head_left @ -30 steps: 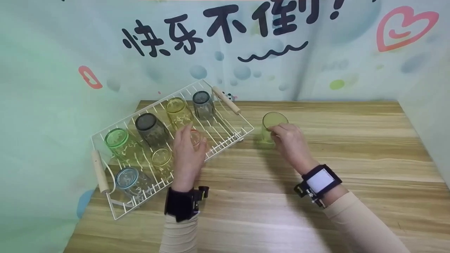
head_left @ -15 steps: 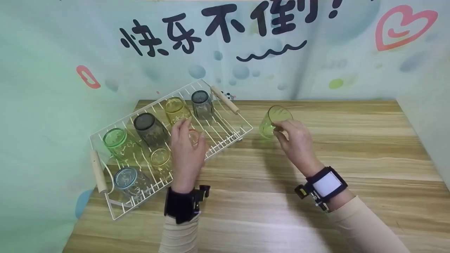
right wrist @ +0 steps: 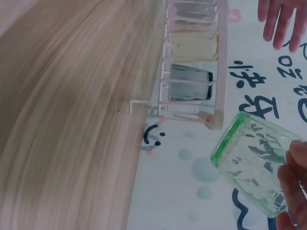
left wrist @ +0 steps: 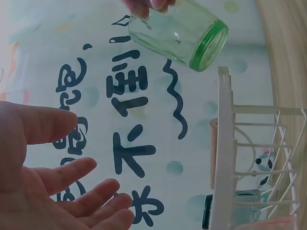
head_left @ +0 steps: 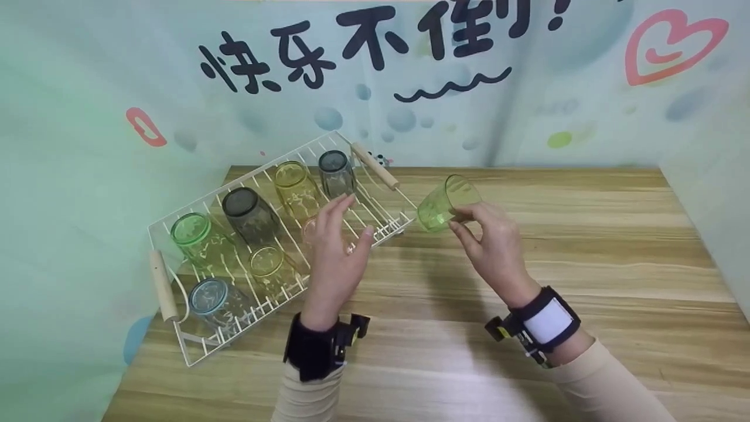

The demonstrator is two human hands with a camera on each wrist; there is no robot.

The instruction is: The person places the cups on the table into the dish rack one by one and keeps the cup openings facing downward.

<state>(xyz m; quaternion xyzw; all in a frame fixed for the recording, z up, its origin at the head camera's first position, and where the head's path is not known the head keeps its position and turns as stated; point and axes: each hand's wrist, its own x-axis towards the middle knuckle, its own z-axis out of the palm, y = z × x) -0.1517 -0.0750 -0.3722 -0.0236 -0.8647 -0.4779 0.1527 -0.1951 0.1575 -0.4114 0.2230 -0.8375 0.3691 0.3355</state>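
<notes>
My right hand (head_left: 498,246) pinches a light green drinking glass (head_left: 436,208) near its mouth, thumb on the near side. The glass is tilted in the air at the right end of the white wire rack (head_left: 188,358), its thick green base (right wrist: 228,139) toward the rack. Over the rack's front side my left hand (head_left: 337,269) holds nothing, fingers spread and thumb apart. Behind it a pinkish glass (head_left: 309,231) is partly hidden. In the left wrist view the green glass (left wrist: 175,36) is above the rack's top rail, apart from my left fingers.
Several upside-down glasses stand in the rack: a green one (head_left: 192,231), a dark grey one (head_left: 249,217), yellow ones (head_left: 296,181), a blue one (head_left: 211,299) and a grey-blue one (head_left: 337,176). Wooden handles (head_left: 375,167) rise at both rack ends. A printed cloth hangs behind the wooden table (head_left: 586,264).
The green glass has risen off the table, tipped over and moved left toward the rack with my right hand. My left hand has shifted right and its fingers have spread.
</notes>
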